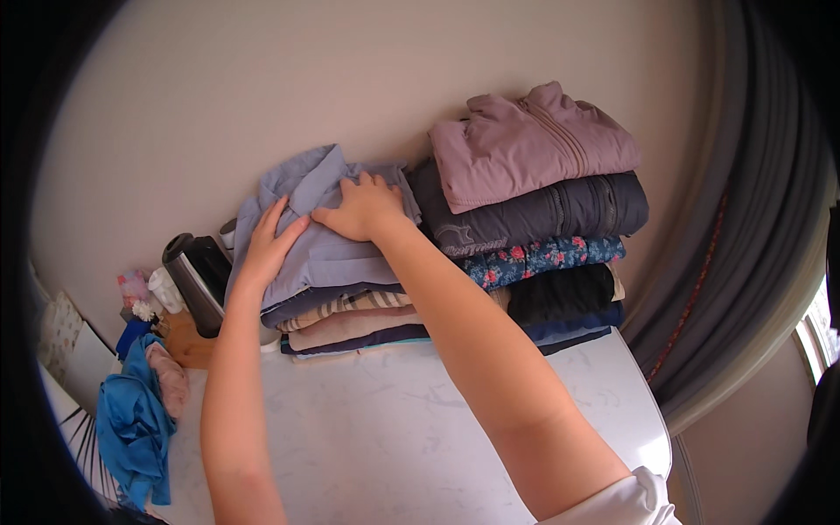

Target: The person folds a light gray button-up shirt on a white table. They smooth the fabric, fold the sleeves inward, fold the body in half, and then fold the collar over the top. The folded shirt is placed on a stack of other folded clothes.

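Note:
A folded blue-grey collared shirt (319, 254) lies on top of the left pile of folded clothes. My left hand (268, 248) rests on the shirt's left part, its fingers stretched out toward the collar. Across the right part of the shirt lies my right hand (363, 206), palm down with fingers spread. Neither hand grips anything that I can see. Beneath the shirt are several folded garments, among them a checked one (363, 302) and a pale pink one (354, 329).
Close on the right stands a second pile, with a mauve zip jacket (534, 144) over a dark padded jacket (547, 214). Left are a steel-and-black flask (199, 280) and a crumpled blue cloth (131, 429). The white marbled tabletop (350, 429) extends in front; a grey curtain (744, 192) hangs right.

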Motion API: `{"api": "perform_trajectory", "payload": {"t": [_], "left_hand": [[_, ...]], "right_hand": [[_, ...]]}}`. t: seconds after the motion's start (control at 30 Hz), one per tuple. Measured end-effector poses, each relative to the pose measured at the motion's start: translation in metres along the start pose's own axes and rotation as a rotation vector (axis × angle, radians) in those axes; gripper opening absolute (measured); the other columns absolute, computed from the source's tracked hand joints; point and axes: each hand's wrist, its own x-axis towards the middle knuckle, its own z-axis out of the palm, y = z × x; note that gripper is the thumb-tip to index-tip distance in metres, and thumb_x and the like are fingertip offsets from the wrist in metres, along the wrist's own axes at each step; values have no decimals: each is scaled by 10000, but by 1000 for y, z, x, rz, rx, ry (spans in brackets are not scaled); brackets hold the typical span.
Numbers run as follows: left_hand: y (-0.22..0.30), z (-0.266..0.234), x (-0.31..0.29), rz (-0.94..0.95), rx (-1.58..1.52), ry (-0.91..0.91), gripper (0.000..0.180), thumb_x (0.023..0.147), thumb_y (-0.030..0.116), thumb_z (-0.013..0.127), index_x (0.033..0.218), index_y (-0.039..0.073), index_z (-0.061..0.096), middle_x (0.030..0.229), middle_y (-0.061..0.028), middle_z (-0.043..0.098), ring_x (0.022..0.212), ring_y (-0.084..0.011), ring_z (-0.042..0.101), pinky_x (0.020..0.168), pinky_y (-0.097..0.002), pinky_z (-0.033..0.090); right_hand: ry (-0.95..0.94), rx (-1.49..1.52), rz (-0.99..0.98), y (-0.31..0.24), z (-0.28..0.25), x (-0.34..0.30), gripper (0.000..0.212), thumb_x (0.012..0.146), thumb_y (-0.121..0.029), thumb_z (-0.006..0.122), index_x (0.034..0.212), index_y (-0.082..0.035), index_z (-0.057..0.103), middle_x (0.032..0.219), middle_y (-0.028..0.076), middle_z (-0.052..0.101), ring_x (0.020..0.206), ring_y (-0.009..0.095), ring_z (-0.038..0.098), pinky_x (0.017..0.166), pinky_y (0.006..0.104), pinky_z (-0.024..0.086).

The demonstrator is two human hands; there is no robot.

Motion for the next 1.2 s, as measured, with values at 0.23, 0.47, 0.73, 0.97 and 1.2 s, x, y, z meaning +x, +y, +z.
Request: {"api": "perform_trajectory", "payload": {"t": [0.23,0.47,0.73,0.97,1.2], "left_hand": [[8,2,7,-31,132,-48,857,818,593,663,1475,89,439,1559,-196,335,1457,-341,287,1177,-403,241],[52,4,31,-72,476,-261,855,801,684,576,1511,244,395,1563,-212,316,1448,-385,286,1172,-457,236],[120,48,9,-224,761,-233,777,836,732,466,1506,347,389,1556,-322,225,1441,-521,174,1142,-637,119],[128,60,14,-328,791,-167,743,815,737,506,1466,384,446,1540,-250,311,1417,-482,254,1123,-623,178],[115,53,13,-335,704,-45,778,822,729,512,1496,357,401,1533,-230,331,1425,-457,248,1116,-638,158]], "right_hand": [[-6,237,381,7,3,11,953,767,-682,554,1492,-80,405,1530,235,354,1450,392,274,1149,501,289],[-36,381,464,43,20,25,851,799,-609,518,1338,50,543,1436,295,456,1351,391,447,1113,376,352],[100,609,464,42,22,-1,779,908,-497,427,1394,111,400,1377,347,484,1275,435,509,1067,438,400],[479,221,105,19,39,-98,852,907,-640,461,1489,-27,351,1439,381,373,1333,499,396,1104,475,332],[605,-35,-321,34,39,-135,650,702,-40,641,1337,23,521,1378,264,486,1270,419,482,1039,470,405]]}}
